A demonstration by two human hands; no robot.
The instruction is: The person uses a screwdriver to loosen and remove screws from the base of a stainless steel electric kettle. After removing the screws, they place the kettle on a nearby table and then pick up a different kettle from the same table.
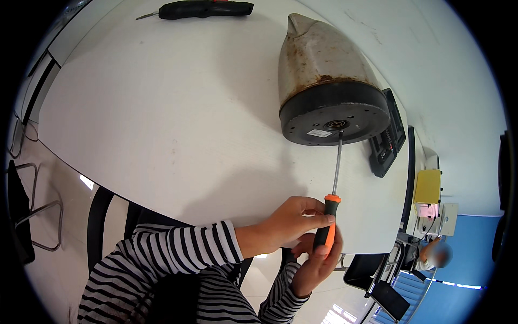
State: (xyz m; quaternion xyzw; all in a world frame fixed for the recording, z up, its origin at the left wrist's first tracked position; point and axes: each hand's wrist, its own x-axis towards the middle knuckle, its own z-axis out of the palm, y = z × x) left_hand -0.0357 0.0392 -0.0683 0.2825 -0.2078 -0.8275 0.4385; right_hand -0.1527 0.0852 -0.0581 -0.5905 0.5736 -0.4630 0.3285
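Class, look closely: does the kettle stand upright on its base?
No, the kettle lies on its side, with the screwdriver pointing at its exposed black base.

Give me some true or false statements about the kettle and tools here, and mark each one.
1. The left hand and right hand both hold the screwdriver. True.
2. The screwdriver's tip is at the kettle's dark base. True.
3. The kettle stands upright. False: it lies on its side.
4. A dark case lies to the right of the kettle. True.
5. The black tool lies on the floor. False: it lies on the table.
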